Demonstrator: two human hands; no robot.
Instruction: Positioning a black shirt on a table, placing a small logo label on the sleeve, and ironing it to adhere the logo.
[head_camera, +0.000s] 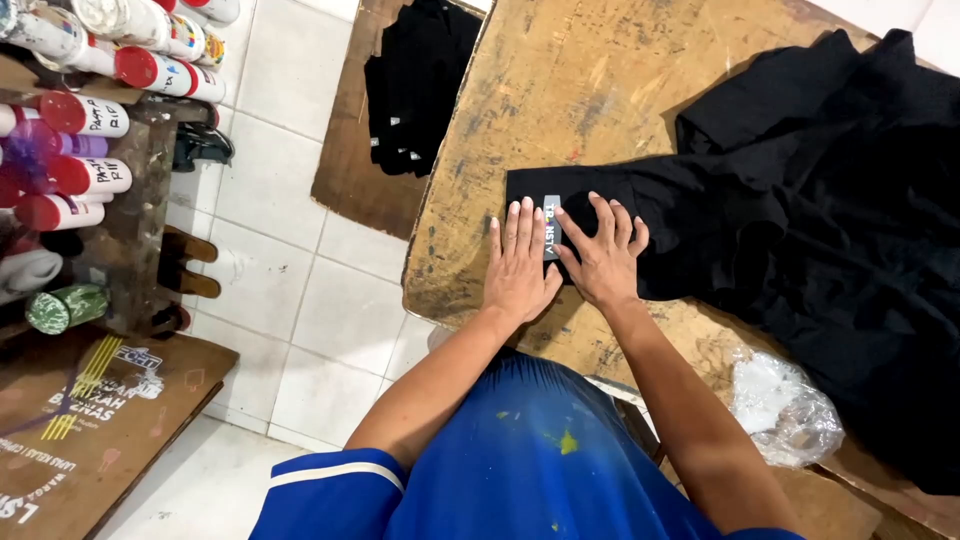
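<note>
Both hands, the left hand (520, 270) and right hand (603, 258), lie flat with an open grip (holding nothing) pressing the label strip (550, 228) onto the black garment (760, 230); even pressure would serve on the worn surface (560, 90).

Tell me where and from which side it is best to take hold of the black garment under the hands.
Probably by the free left edge of the black garment, coming from the left. That hem lies flat near the wooden table's bare part, while the left hand and right hand press beside the label.
</note>
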